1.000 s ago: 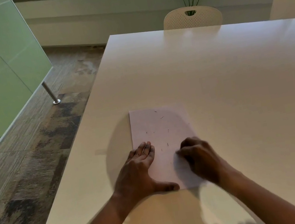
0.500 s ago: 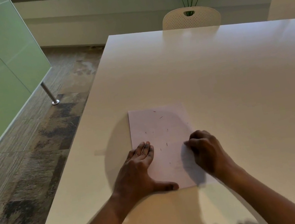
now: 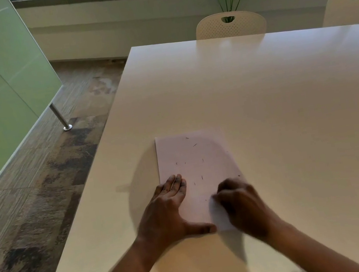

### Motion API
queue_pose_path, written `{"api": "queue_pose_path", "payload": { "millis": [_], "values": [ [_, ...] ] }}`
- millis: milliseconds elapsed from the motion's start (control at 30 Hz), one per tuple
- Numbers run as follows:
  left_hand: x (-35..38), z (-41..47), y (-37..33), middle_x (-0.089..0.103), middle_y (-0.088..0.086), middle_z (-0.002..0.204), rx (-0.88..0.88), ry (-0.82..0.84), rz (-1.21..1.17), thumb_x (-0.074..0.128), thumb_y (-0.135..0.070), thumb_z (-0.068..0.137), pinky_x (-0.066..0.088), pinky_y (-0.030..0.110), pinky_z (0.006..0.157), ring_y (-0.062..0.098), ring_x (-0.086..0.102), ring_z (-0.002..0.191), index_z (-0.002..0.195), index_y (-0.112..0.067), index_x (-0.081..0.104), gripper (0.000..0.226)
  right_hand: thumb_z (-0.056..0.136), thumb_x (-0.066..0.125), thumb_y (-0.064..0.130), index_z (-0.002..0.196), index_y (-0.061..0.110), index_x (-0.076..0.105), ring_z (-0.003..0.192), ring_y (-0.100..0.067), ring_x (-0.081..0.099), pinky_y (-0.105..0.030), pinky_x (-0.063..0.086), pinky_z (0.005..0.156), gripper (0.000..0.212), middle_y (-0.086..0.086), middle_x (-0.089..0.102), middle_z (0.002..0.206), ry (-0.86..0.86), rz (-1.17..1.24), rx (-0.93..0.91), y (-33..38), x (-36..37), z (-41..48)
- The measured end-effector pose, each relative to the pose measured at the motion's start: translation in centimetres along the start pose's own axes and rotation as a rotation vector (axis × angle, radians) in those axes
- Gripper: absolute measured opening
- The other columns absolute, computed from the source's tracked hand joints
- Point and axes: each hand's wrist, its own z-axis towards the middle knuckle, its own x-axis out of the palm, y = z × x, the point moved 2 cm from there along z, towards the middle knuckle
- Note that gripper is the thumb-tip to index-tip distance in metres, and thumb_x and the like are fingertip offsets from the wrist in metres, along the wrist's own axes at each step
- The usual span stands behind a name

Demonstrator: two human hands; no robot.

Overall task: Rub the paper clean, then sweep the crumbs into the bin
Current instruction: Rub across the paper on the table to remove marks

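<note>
1. The left hand (image 3: 169,211) lies open and flat, with its straight fingers together on the near left part of the sheet. Its thumb is spread along the sheet's near edge. I judge it to be the anchor, and it should press firmly enough that the sheet neither creeps nor buckles under the rubbing.
2. The pale rectangular sheet of paper (image 3: 191,157) lies flat on the glossy white tabletop (image 3: 285,94), near the table's left edge and directly in front of the person. Thin dark eraser crumbs (image 3: 195,144) are scattered over its middle and far half. They are best left alone until the rubbing is done, since brushing them across the sheet now could smear it.
3. The right hand (image 3: 239,204) is over the sheet's near right corner, with its fingers curled under. Short, light strokes directed away from the anchoring hand should pull the paper taut rather than crumple it.
4. The right hand is blurred, so I cannot tell whether it pinches an eraser or holds nothing.
5. That hand covers the paper's near right corner.
6. Any pencil marks left on the sheet are too faint to make out.
7. No bin is in view.
</note>
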Motion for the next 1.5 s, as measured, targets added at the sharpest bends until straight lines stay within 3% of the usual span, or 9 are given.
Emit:
{"api": "queue_pose_path", "payload": {
  "millis": [67, 133, 300, 500, 667, 867, 1033, 1233, 1500],
  "values": [
    [0.1, 0.0, 0.0, 0.025, 0.002, 0.165, 0.001, -0.007, 0.0, 0.043, -0.107, 0.051, 0.014, 0.032, 0.126, 0.006, 0.012, 0.152, 0.157, -0.011, 0.03, 0.144, 0.093, 0.064, 0.017, 0.09, 0.021, 0.078, 0.085, -0.015, 0.058, -0.022, 0.047, 0.074, 0.015, 0.002, 0.064, 0.092, 0.107, 0.064, -0.107, 1.7, 0.9, -1.2],
    [0.0, 0.1, 0.0, 0.027, 0.003, 0.164, 0.008, -0.015, 0.012, 0.044, -0.107, 0.05, 0.013, 0.031, 0.126, 0.007, 0.014, 0.152, 0.156, -0.01, 0.032, 0.144, 0.09, 0.069, 0.009, 0.091, 0.017, 0.079, 0.083, -0.02, 0.061, -0.026, 0.05, 0.073, 0.013, -0.002, 0.066, 0.091, 0.085, 0.06, -0.11, 0.6, 0.4, -0.7],
    [-0.3, -0.1, -0.1, 0.025, 0.003, 0.164, 0.012, 0.0, 0.014, 0.045, -0.107, 0.048, 0.012, 0.033, 0.126, 0.007, 0.012, 0.152, 0.156, -0.01, 0.03, 0.146, 0.085, 0.067, -0.005, 0.094, 0.01, 0.08, 0.09, -0.03, 0.063, -0.036, 0.053, 0.078, 0.022, -0.009, 0.069, 0.096, -0.077, -0.104, 0.141, -3.0, -1.9, 1.4],
    [-0.3, 0.0, -0.3, 0.026, 0.003, 0.164, 0.02, -0.015, 0.011, 0.045, -0.106, 0.052, 0.01, 0.029, 0.125, 0.008, 0.014, 0.152, 0.156, -0.009, 0.031, 0.143, 0.087, 0.072, 0.005, 0.093, 0.02, 0.078, 0.083, -0.018, 0.059, -0.027, 0.051, 0.071, 0.017, 0.001, 0.064, 0.091, 0.107, 0.073, -0.116, 1.0, 0.8, -1.8],
    [-0.3, -0.2, -0.2, 0.027, 0.003, 0.163, 0.017, -0.019, 0.018, 0.043, -0.108, 0.048, 0.004, 0.026, 0.123, 0.003, 0.009, 0.149, 0.155, -0.009, 0.033, 0.147, 0.085, 0.07, -0.002, 0.094, 0.011, 0.08, 0.086, -0.028, 0.062, -0.028, 0.049, 0.074, 0.019, -0.007, 0.067, 0.095, -0.072, -0.078, 0.109, -2.7, -1.8, 0.4],
    [-0.3, -0.2, -0.3, 0.027, 0.003, 0.164, 0.009, -0.033, -0.004, 0.044, -0.107, 0.051, 0.003, 0.023, 0.121, 0.0, 0.009, 0.148, 0.155, -0.01, 0.033, 0.143, 0.086, 0.069, 0.004, 0.091, 0.016, 0.078, 0.082, -0.021, 0.058, -0.027, 0.05, 0.069, 0.016, -0.003, 0.064, 0.09, 0.065, 0.053, -0.098, 1.5, 1.0, -2.2],
    [-0.5, -0.1, -0.3, 0.026, 0.002, 0.164, 0.02, -0.013, 0.015, 0.044, -0.108, 0.048, 0.007, 0.026, 0.124, 0.001, 0.007, 0.148, 0.156, -0.009, 0.032, 0.146, 0.082, 0.074, -0.005, 0.089, 0.01, 0.079, 0.083, -0.03, 0.062, -0.03, 0.05, 0.071, 0.017, -0.007, 0.066, 0.091, -0.1, -0.043, 0.095, -2.5, -1.6, -0.3],
    [-0.6, -0.1, -0.4, 0.027, 0.003, 0.164, 0.02, -0.022, 0.006, 0.044, -0.106, 0.052, 0.009, 0.026, 0.124, 0.005, 0.013, 0.151, 0.155, -0.009, 0.032, 0.142, 0.087, 0.07, 0.006, 0.096, 0.019, 0.078, 0.084, -0.018, 0.058, -0.025, 0.049, 0.072, 0.018, 0.0, 0.064, 0.093, 0.053, 0.063, -0.104, 1.2, 0.9, -2.9],
    [-0.7, -0.2, -0.5, 0.026, 0.002, 0.164, 0.018, -0.017, 0.013, 0.045, -0.107, 0.049, 0.003, 0.023, 0.122, -0.001, 0.006, 0.147, 0.156, -0.01, 0.032, 0.145, 0.084, 0.072, -0.002, 0.09, 0.014, 0.079, 0.083, -0.025, 0.061, -0.029, 0.05, 0.072, 0.018, -0.003, 0.065, 0.09, -0.088, -0.015, 0.032, -1.2, -1.0, -1.4]
  ]
}}
